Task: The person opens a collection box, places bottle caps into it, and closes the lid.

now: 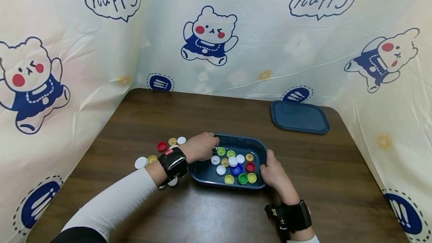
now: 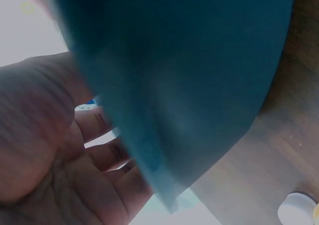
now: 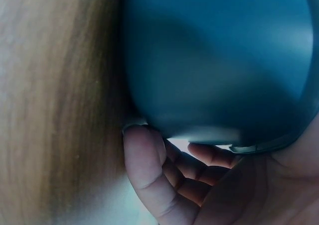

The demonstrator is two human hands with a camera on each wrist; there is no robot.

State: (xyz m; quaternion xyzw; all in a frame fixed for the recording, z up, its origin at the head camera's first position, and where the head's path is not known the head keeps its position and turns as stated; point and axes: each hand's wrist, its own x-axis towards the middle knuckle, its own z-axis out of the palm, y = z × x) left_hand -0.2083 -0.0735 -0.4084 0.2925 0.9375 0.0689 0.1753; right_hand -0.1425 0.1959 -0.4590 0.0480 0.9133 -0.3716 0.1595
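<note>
A dark blue rectangular tray (image 1: 242,140) lies between the two hands in the head view. Inside it are several bottle caps, among them a blue cap (image 1: 237,170), a red cap (image 1: 250,167) and a green cap (image 1: 242,179). My left hand (image 1: 200,147) grips the rim at the tray's back left, and its wrist view shows the fingers curled at the edge beside the tray's smooth outer side (image 2: 209,75). My right hand (image 1: 275,171) holds the right end, its thumb (image 3: 144,155) close under the tray's side in the right wrist view.
Loose caps lie on the brown table (image 1: 216,213) left of the tray, including a red cap (image 1: 162,146) and a white cap (image 1: 141,162); the left forearm partly covers this group. A flat dark blue lid (image 1: 299,117) rests at the back right, near the printed curtain (image 1: 256,40).
</note>
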